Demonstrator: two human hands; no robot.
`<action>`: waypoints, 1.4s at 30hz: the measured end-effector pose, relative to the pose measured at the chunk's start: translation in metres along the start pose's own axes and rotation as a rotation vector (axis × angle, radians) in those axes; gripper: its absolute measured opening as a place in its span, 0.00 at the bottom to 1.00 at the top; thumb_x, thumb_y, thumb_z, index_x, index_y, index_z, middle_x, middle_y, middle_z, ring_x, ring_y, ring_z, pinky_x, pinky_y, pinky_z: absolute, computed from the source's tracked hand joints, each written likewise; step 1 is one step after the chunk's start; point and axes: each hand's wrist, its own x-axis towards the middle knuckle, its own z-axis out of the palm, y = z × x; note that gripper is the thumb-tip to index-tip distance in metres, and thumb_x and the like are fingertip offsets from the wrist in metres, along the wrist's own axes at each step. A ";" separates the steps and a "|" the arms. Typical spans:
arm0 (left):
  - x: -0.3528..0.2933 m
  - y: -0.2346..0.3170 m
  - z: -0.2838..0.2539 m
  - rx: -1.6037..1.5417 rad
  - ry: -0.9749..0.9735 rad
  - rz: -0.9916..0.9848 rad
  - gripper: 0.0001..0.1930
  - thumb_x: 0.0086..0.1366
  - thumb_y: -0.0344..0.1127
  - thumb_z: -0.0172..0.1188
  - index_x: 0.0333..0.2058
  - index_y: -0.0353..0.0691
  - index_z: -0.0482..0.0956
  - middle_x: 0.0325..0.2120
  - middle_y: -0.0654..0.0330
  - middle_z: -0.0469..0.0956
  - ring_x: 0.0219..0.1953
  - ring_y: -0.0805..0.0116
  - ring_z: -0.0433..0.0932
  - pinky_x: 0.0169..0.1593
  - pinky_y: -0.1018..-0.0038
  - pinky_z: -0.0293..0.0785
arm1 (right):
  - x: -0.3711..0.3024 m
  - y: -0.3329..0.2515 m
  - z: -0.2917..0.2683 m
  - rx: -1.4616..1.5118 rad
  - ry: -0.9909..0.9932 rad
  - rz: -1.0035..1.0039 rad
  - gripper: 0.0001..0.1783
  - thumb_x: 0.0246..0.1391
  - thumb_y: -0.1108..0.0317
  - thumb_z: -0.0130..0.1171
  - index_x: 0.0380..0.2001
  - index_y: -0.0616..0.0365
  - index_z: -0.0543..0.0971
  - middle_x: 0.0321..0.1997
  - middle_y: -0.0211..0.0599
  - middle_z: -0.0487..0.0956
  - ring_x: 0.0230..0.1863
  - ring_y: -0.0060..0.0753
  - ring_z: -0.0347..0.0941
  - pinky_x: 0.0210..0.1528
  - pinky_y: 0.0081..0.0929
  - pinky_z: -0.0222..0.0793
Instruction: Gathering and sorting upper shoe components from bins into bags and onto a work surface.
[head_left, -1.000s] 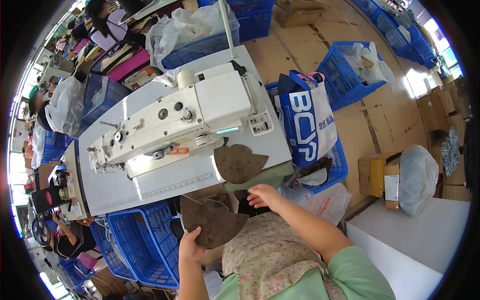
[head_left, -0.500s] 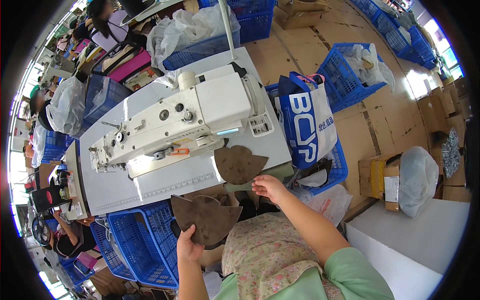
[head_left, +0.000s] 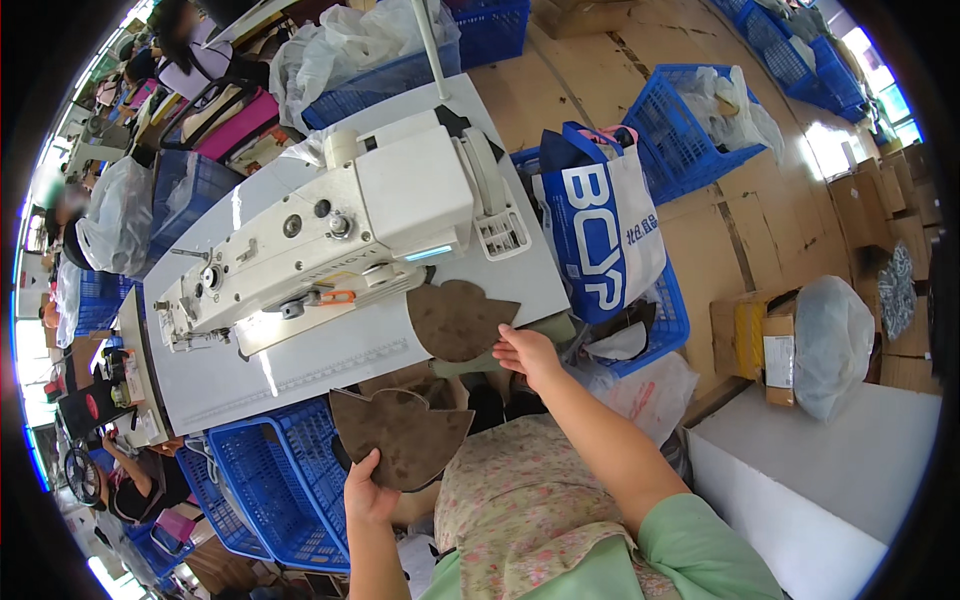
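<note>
A brown suede-like cut piece (head_left: 402, 438), curved with pointed corners, is in my left hand (head_left: 368, 492), closed on its lower left edge with the thumb on top. A second brown cut piece (head_left: 458, 322) of similar look lies on the white sewing table (head_left: 300, 385) by the front edge. At that piece's lower right edge is my right hand (head_left: 528, 357), fingers slightly apart; whether they press on it is hard to tell. Behind the pieces stands a white industrial sewing machine (head_left: 350, 215). A folded green cloth (head_left: 552, 328) lies under the second piece's edge.
Blue crates (head_left: 270, 490) stand below the table's left front. To the right, a blue-and-white tote bag (head_left: 603, 225) sits in another crate (head_left: 672, 335). A white box-like surface (head_left: 820, 450), cartons (head_left: 742, 340) and bagged goods fill the right side.
The whole view has shifted a little, so the table and machine sit further left and higher. My hands keep nearly the same places relative to the brown pieces.
</note>
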 end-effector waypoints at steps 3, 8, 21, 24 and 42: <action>0.003 -0.006 -0.007 0.013 0.060 -0.007 0.23 0.58 0.25 0.52 0.53 0.40 0.66 0.50 0.56 0.72 0.52 0.55 0.71 0.56 0.56 0.66 | 0.006 0.006 -0.002 0.035 -0.015 -0.053 0.16 0.49 0.58 0.61 0.34 0.59 0.73 0.33 0.36 0.77 0.33 0.29 0.76 0.35 0.24 0.73; 0.008 -0.011 -0.010 0.103 0.034 0.014 0.23 0.59 0.31 0.52 0.55 0.36 0.65 0.52 0.52 0.70 0.54 0.54 0.69 0.57 0.56 0.64 | -0.010 -0.002 -0.004 0.215 -0.109 -0.035 0.12 0.49 0.65 0.57 0.36 0.58 0.72 0.36 0.35 0.76 0.36 0.27 0.74 0.38 0.24 0.71; 0.010 -0.020 -0.007 -0.041 0.118 -0.048 0.23 0.56 0.24 0.52 0.53 0.41 0.67 0.50 0.55 0.71 0.52 0.54 0.71 0.56 0.54 0.66 | -0.015 -0.003 -0.015 0.096 -0.289 -0.284 0.19 0.47 0.76 0.56 0.45 0.63 0.70 0.41 0.36 0.74 0.43 0.27 0.70 0.46 0.24 0.66; 0.010 -0.021 -0.008 -0.041 0.108 -0.032 0.23 0.57 0.24 0.52 0.53 0.41 0.67 0.50 0.55 0.72 0.52 0.54 0.71 0.55 0.54 0.66 | -0.013 -0.002 -0.014 0.107 -0.305 -0.308 0.19 0.47 0.77 0.54 0.46 0.64 0.70 0.41 0.37 0.74 0.45 0.28 0.70 0.48 0.24 0.64; 0.005 -0.027 -0.017 0.039 0.083 0.017 0.22 0.60 0.31 0.50 0.54 0.35 0.64 0.53 0.51 0.69 0.54 0.54 0.69 0.58 0.55 0.64 | -0.021 -0.017 -0.004 0.155 -0.311 -0.214 0.17 0.51 0.75 0.48 0.46 0.60 0.70 0.41 0.35 0.73 0.45 0.27 0.70 0.49 0.25 0.65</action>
